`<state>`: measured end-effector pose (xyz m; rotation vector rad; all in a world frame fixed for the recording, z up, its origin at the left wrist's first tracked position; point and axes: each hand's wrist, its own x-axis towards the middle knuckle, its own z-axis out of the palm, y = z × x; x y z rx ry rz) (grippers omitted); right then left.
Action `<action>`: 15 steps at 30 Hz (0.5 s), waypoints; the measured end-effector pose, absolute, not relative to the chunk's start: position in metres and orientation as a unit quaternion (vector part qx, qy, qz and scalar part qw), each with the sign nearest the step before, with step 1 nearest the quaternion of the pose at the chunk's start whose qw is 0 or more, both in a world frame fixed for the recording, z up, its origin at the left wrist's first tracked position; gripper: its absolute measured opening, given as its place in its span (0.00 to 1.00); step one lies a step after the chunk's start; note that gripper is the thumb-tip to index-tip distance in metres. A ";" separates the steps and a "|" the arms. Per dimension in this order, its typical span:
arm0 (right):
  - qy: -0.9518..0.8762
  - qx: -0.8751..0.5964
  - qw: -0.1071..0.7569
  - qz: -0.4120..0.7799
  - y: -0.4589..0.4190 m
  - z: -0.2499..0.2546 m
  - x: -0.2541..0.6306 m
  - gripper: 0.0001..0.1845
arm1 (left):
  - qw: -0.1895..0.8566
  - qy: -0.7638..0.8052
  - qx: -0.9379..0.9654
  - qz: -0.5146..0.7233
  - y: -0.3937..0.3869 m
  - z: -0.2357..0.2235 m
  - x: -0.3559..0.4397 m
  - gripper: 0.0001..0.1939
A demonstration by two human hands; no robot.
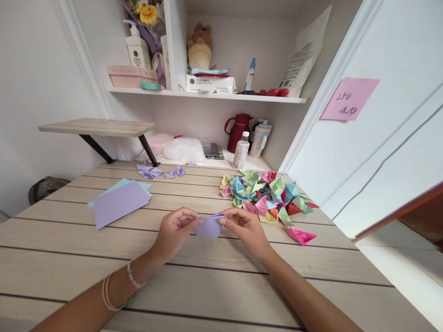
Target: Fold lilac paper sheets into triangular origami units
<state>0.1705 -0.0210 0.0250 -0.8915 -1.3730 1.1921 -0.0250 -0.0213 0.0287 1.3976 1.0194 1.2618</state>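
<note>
A small folded sheet of purple paper [208, 228] is held up between both hands, just above the slatted table [221, 286]. My left hand [175, 230] pinches its upper left corner between thumb and fingers. At the upper right corner, my right hand [247, 228] grips it the same way. The sheet is doubled over, with its fold or edges along the top. To the right of my right hand lies a heap of folded paper boats [256, 189] in many colours. One bright pink paper boat [302, 236] sits apart from the heap.
Flat purple paper sheets [122, 203] lie over light blue ones [114, 186] on the left. Several small purple folded pieces [150, 172] rest near the raised wooden stand [100, 127]. A plastic bottle [241, 151] and a red jug [238, 131] stand at the back, beneath a shelf [207, 95].
</note>
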 end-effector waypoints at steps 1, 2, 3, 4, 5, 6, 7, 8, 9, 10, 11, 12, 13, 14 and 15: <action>-0.572 -0.373 0.532 0.501 -0.022 0.025 0.170 0.12 | 0.487 0.416 0.568 0.517 -0.021 0.028 -0.025 0.07; -0.569 -0.374 0.533 0.502 -0.022 0.026 0.170 0.11 | 0.494 0.414 0.565 0.516 -0.021 0.028 -0.025 0.07; -0.567 -0.377 0.533 0.502 -0.023 0.026 0.170 0.11 | 0.499 0.413 0.562 0.515 -0.021 0.028 -0.025 0.08; -0.565 -0.380 0.534 0.502 -0.023 0.026 0.170 0.11 | 0.501 0.415 0.559 0.514 -0.021 0.028 -0.025 0.08; -0.563 -0.382 0.536 0.501 -0.023 0.026 0.170 0.11 | 0.499 0.419 0.558 0.514 -0.021 0.027 -0.025 0.08; -0.561 -0.384 0.537 0.499 -0.023 0.026 0.170 0.11 | 0.497 0.424 0.556 0.513 -0.021 0.027 -0.025 0.08; -0.560 -0.386 0.540 0.495 -0.023 0.026 0.170 0.11 | 0.496 0.428 0.555 0.513 -0.021 0.028 -0.025 0.08; -0.559 -0.388 0.543 0.492 -0.023 0.026 0.170 0.11 | 0.496 0.430 0.554 0.512 -0.021 0.028 -0.025 0.09; -0.559 -0.390 0.545 0.488 -0.023 0.026 0.170 0.10 | 0.497 0.431 0.553 0.511 -0.021 0.028 -0.025 0.09; -0.558 -0.392 0.548 0.485 -0.023 0.026 0.170 0.10 | 0.499 0.431 0.552 0.510 -0.021 0.028 -0.025 0.09; -0.556 -0.394 0.550 0.483 -0.023 0.026 0.170 0.09 | 0.500 0.432 0.552 0.509 -0.021 0.028 -0.025 0.09; -0.555 -0.395 0.552 0.481 -0.023 0.026 0.170 0.09 | 0.500 0.432 0.551 0.509 -0.021 0.028 -0.025 0.09; -0.554 -0.397 0.553 0.480 -0.023 0.025 0.170 0.09 | 0.499 0.433 0.551 0.510 -0.021 0.028 -0.025 0.09; -0.553 -0.399 0.553 0.479 -0.023 0.025 0.169 0.09 | 0.499 0.434 0.551 0.510 -0.021 0.028 -0.025 0.09; -0.552 -0.400 0.553 0.478 -0.023 0.025 0.169 0.09 | 0.499 0.434 0.550 0.510 -0.021 0.028 -0.025 0.09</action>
